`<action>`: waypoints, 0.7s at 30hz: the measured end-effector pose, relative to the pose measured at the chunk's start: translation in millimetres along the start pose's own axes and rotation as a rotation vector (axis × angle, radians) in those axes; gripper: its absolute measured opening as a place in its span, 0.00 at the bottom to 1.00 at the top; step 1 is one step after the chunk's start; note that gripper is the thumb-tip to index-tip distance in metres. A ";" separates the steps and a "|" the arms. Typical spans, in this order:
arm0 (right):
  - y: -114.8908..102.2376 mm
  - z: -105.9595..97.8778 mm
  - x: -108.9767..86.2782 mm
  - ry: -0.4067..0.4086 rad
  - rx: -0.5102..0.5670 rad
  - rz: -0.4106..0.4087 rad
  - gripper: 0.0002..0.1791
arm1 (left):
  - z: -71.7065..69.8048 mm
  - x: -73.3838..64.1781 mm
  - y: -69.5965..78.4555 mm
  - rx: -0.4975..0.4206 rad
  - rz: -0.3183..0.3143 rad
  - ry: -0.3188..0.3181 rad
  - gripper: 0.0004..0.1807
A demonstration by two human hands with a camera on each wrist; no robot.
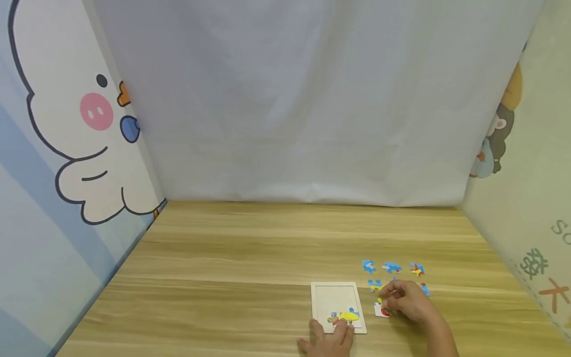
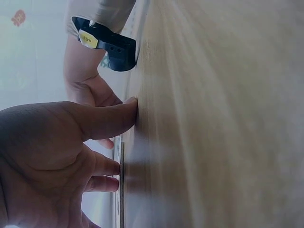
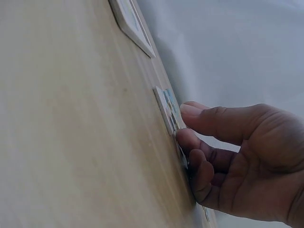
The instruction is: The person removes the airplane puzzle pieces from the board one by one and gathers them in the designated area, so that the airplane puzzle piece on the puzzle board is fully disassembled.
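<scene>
A pale wooden puzzle tray (image 1: 314, 302) lies on the table, with joined puzzle pieces (image 1: 349, 316) in its lower right part. My left hand (image 1: 329, 343) rests at the tray's near edge, fingers spread over the border and lower pieces; in the left wrist view, its thumb (image 2: 111, 121) reaches out to the side. To the right of the tray, my right hand (image 1: 410, 301) has its fingers curled, thumb and index finger pinching at the edge of a white, red and yellow puzzle piece (image 1: 379, 310). That piece (image 3: 165, 109) lies low at the tabletop in the right wrist view.
Several loose blue, yellow and red pieces lie in rows beyond the right hand, among them a top-left piece (image 1: 369, 266), a middle piece (image 1: 391, 267) and a right piece (image 1: 417, 269). The right hand partly covers the lower rows. A grey-white curtain (image 1: 285, 124) hangs behind the wooden table (image 1: 200, 277).
</scene>
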State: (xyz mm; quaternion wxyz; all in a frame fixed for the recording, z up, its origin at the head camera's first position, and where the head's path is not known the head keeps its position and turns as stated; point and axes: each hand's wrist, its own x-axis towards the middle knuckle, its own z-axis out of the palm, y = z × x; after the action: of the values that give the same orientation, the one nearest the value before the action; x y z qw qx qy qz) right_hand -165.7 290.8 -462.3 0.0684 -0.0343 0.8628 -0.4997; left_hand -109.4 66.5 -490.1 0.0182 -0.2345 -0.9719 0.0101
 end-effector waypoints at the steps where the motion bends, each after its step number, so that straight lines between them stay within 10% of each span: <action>1: -0.4 0.8 -0.3 -0.001 -0.004 -0.006 0.12 | -0.1 -0.7 -1.1 -0.003 0.005 0.002 0.30; 16: -17.5 3.2 1.0 -0.030 -0.064 -0.089 0.13 | -13.0 0.2 0.1 0.018 0.045 -0.102 0.33; 21: -23.9 4.4 3.2 -0.057 -0.030 -0.116 0.14 | -8.7 0.3 6.1 0.105 0.110 0.001 0.32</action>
State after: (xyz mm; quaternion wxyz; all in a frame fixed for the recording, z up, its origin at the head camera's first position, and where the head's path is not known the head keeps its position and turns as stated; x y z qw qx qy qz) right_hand -168.4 274.8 -444.0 0.0635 -0.0996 0.8645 -0.4886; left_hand -106.5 72.2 -481.5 0.0305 -0.2864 -0.9556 0.0619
